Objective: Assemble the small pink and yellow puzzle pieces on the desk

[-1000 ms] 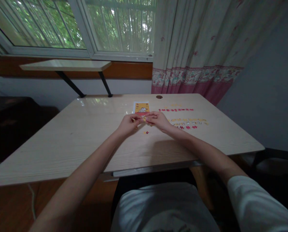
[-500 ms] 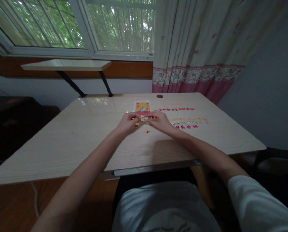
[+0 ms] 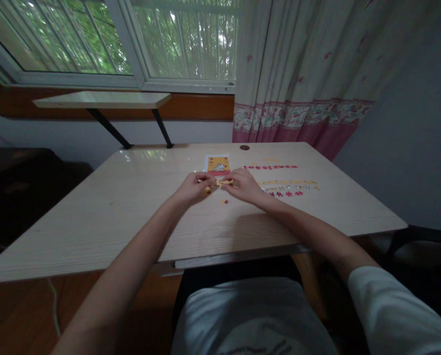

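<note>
My left hand (image 3: 197,187) and my right hand (image 3: 243,184) meet near the middle of the desk, fingers pinched. Small yellow jigsaw puzzle pieces (image 3: 220,183) show between the fingertips, with some dark and white print on them. Which hand grips which piece is partly hidden by the fingers. Just beyond them lies a yellow and red picture card (image 3: 218,163) with a white animal on it. A small red and yellow piece (image 3: 225,201) rests on the desk nearer to me, below the fingertips.
Right of my hands, rows of loose puzzle pieces lie on the desk (image 3: 131,207): a red row (image 3: 275,167) farther off, yellow and white pieces (image 3: 294,186) and red pieces (image 3: 288,194) nearer. A raised shelf (image 3: 102,100) stands at the back left; a curtain (image 3: 290,74) hangs behind.
My fingers have shifted slightly around the yellow pieces, and more of their surface now shows between the fingertips. The card and the rows have stayed in place.
</note>
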A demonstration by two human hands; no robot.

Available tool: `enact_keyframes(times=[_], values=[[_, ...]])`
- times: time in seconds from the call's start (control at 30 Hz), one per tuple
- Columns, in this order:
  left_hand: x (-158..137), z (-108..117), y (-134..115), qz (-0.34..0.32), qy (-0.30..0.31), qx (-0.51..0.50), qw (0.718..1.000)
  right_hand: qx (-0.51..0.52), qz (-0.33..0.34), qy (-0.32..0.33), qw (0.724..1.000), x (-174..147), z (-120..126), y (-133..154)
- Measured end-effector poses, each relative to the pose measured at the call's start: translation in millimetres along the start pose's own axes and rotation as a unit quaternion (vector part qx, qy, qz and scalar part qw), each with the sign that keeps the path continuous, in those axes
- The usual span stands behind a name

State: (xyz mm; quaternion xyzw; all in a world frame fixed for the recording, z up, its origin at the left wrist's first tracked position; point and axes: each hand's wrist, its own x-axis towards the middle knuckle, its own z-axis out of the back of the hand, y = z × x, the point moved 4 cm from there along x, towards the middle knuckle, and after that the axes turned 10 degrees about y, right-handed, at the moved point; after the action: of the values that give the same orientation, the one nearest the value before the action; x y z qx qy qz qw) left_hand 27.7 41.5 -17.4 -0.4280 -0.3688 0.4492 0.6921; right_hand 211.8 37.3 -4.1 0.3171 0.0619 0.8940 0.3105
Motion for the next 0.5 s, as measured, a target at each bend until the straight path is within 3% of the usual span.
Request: enact_keyframes(times=[0.1,0.3,0.5], values=[[-1.0,22.2,7.4,0.001,-0.033,0.126,0.991,0.017,-0.053,0.013,0.998,8.2,-0.1,-9.3],[-0.4,44.3,19.0,-0.054,0.046,0.299,0.952,0.059,-0.128,0.087,0.986,22.2,-4.7,-6.9],[-0.5,40.3,17.7,-0.063,0.076,0.354,0.930,0.083,-0.069,0.190,0.976,20.2,-27.8,18.8]])
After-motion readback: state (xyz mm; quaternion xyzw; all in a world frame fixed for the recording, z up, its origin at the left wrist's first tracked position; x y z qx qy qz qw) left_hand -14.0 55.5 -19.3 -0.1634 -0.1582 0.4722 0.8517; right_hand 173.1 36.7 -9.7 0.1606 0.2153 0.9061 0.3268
